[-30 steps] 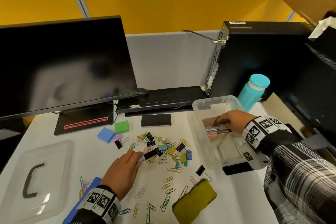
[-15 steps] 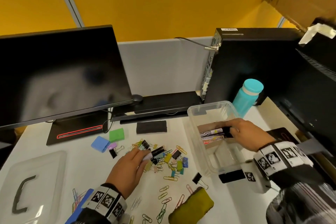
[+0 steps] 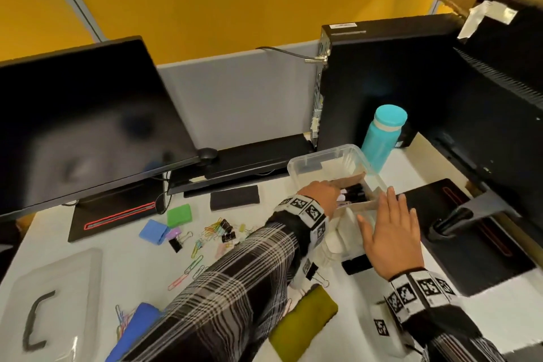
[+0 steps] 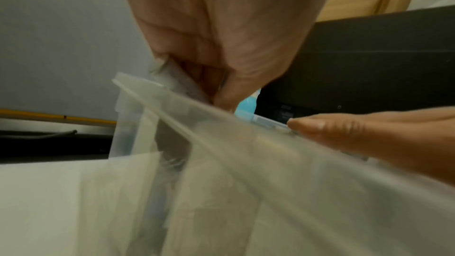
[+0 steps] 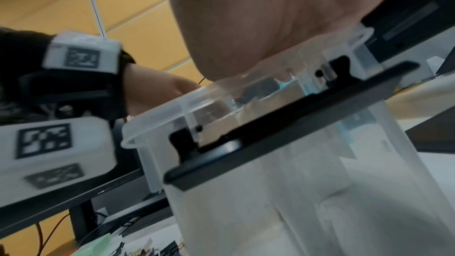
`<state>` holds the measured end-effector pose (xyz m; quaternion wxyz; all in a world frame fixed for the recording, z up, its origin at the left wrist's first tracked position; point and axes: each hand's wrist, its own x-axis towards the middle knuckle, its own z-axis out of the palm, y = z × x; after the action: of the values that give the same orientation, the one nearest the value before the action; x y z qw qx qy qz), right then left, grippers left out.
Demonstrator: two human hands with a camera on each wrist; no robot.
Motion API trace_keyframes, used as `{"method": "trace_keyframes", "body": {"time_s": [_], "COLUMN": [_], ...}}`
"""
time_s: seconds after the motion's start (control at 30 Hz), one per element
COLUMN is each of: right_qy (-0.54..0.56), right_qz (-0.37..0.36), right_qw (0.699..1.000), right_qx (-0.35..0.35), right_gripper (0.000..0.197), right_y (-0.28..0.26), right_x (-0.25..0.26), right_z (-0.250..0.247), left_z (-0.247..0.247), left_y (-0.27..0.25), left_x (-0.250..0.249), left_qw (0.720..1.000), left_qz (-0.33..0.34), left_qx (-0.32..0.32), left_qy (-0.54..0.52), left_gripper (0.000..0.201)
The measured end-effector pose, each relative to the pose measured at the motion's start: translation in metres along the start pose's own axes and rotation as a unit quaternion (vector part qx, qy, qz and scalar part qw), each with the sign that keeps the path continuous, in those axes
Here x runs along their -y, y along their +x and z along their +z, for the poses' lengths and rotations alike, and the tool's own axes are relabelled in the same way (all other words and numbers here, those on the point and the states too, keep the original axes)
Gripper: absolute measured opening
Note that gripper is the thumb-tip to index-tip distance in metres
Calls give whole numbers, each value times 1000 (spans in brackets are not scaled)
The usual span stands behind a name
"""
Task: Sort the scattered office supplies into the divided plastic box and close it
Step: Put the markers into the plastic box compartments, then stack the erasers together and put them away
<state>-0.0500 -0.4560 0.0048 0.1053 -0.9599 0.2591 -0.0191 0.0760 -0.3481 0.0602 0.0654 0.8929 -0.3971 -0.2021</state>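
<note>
The clear plastic box [image 3: 311, 160] stands open at the right of the desk, with a cardboard divider inside. Black-capped markers [image 3: 357, 191] lie in its middle compartment. My left hand [image 3: 323, 194] reaches across into that compartment; in the left wrist view its fingers [image 4: 234, 77] pinch a pale marker [image 4: 177, 79] just over the box rim [image 4: 197, 116]. My right hand [image 3: 388, 226] lies flat with straight fingers on the box's near right rim, holding nothing; the right wrist view shows its palm [image 5: 258, 36] on that rim. Binder clips and paper clips [image 3: 220, 229] lie scattered on the desk.
The box lid [image 3: 58, 297] with a black handle lies at the front left. Blue [image 3: 154, 231] and green [image 3: 179, 214] note pads, a black eraser [image 3: 234, 197] and an olive pad [image 3: 302, 320] sit around the clips. A teal bottle [image 3: 382, 135] and a PC tower stand behind the box.
My left hand has carried a marker from the clip pile across to the box. My right hand has let go of the markers inside and now lies flat on the rim.
</note>
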Motion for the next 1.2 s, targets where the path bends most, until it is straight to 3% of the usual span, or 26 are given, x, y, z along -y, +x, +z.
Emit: {"method": "trace_keyframes", "body": {"time_s": [0.17,0.27,0.37,0.43,0.5,0.53,0.6,0.67,0.73,0.87,1.03,1.13,1.2], "right_qy": [11,12,37,81,129,126,92,17,-61,-123,-146,-82,31], "right_qz": [-12,-14,-41,-130,-273,-345,-438,-452,-453,-457,-441,-402,-338], "right_qw": [1000,1000,998,985,951,930,888,854,828,809,825,853,881], "right_qx": [-19,-15,-40,-74,-68,-36,107,258,324,347,322,324,330], "right_gripper": [82,79,67,54,40,34,28,29,35,55,64,71,69], "right_y": [-2,-2,-10,-23,-42,-51,-66,-74,-76,-80,-78,-67,-58], "right_x": [-1,-4,4,23,47,59,74,80,80,86,97,107,113], "right_z": [2,3,-5,-16,-22,-22,-12,5,18,32,40,35,27], "left_z": [10,14,16,22,35,44,63,79,90,109,127,130,127], "left_y": [18,8,-35,-71,-109,-126,-161,-196,-230,-281,-300,-300,-298], "left_x": [-7,-2,9,27,56,76,117,155,181,204,212,213,216], "left_qw": [998,992,977,969,968,968,969,967,950,909,900,906,909], "left_qz": [53,63,85,56,-15,-54,-134,-216,-300,-410,-428,-414,-405], "left_qx": [1,-23,-132,-203,-223,-219,-186,-124,-68,19,59,60,51], "left_qy": [-42,-110,-143,-131,-119,-113,-94,-58,-43,-67,-63,-71,-85], "left_gripper": [70,65,60,53,45,42,43,44,48,74,100,103,101]}}
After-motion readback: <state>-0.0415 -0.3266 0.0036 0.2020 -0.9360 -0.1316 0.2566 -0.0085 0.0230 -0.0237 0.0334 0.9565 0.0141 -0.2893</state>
